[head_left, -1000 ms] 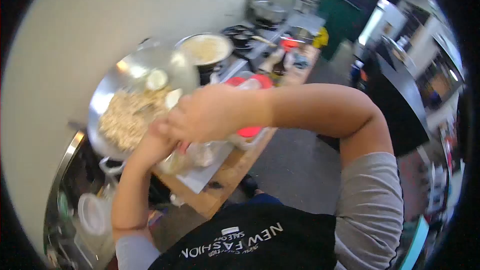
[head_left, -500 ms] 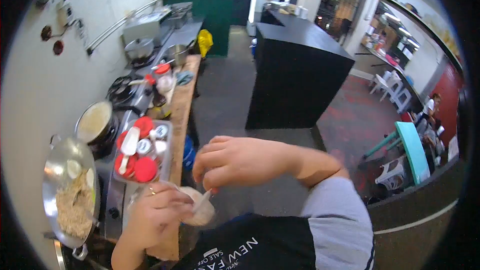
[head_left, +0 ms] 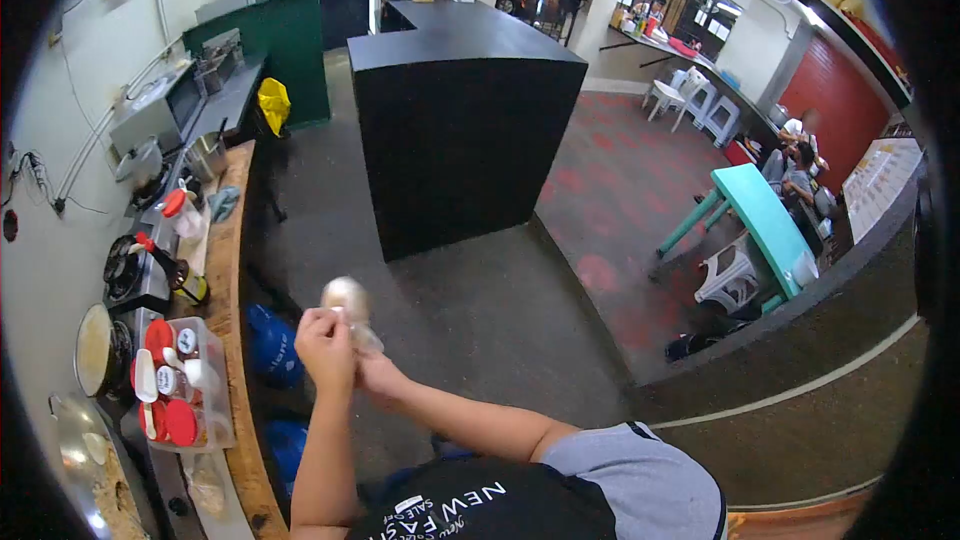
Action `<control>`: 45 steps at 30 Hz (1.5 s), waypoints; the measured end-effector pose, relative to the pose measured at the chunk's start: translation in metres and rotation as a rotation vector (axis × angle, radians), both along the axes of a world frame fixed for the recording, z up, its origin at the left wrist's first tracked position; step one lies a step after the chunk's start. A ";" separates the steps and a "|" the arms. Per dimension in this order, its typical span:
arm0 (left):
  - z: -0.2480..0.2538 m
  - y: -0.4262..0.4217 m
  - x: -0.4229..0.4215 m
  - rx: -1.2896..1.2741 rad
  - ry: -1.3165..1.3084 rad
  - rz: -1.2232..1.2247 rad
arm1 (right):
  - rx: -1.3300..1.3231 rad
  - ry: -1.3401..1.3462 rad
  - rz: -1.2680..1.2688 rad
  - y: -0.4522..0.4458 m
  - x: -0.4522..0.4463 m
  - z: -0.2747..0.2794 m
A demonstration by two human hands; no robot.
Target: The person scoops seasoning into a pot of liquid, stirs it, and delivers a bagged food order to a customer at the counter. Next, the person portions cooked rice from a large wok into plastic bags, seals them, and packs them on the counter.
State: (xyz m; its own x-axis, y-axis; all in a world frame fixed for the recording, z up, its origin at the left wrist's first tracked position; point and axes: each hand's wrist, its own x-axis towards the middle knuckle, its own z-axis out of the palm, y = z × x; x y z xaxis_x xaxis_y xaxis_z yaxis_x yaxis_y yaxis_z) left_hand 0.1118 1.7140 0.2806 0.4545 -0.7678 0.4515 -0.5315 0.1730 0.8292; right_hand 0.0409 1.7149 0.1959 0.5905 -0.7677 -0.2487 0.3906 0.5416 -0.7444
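Note:
Near the middle of the view, my left hand [head_left: 327, 345] is closed on the gathered neck of a small clear plastic bag [head_left: 347, 298] with pale contents. My right hand [head_left: 378, 372] is just below and to the right, against the lower part of the bag; its fingers are mostly hidden. Both hands are over the floor, right of the wooden counter edge [head_left: 232, 270]. On the counter at the left stands a clear tub [head_left: 215, 400] of red-lidded and white-lidded jars, with white scoops on top. Another plastic bag [head_left: 207, 488] lies below the tub.
A large metal wok [head_left: 72, 430] with food and a pan [head_left: 95, 350] stand at the left. Beyond are stoves, a sauce bottle [head_left: 185, 280] and a black counter [head_left: 460, 130]. Blue containers [head_left: 272, 345] stand beneath the wooden edge. Two people sit by a turquoise table [head_left: 765, 225].
The view has swung right, away from the wok. My hands were over the wok, then apart around the bag; now they are together at it, raised above the floor.

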 end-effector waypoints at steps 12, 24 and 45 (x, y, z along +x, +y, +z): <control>-0.095 0.109 0.064 0.286 0.275 -0.066 | -1.125 0.640 0.083 0.008 0.004 -0.024; -0.093 0.272 0.161 0.309 0.067 0.330 | -0.416 0.425 0.899 0.110 0.168 -0.036; -0.185 0.409 0.311 0.302 0.104 0.581 | -1.279 0.097 0.901 0.229 0.332 -0.109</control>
State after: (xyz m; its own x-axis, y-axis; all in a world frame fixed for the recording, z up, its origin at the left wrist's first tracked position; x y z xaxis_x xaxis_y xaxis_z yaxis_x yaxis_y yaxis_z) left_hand 0.4225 2.1229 0.0959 0.8625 -0.4705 0.1863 -0.3830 -0.3662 0.8481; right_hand 0.3727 1.9442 0.0874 0.9745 0.0927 0.2041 0.2241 -0.4248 -0.8771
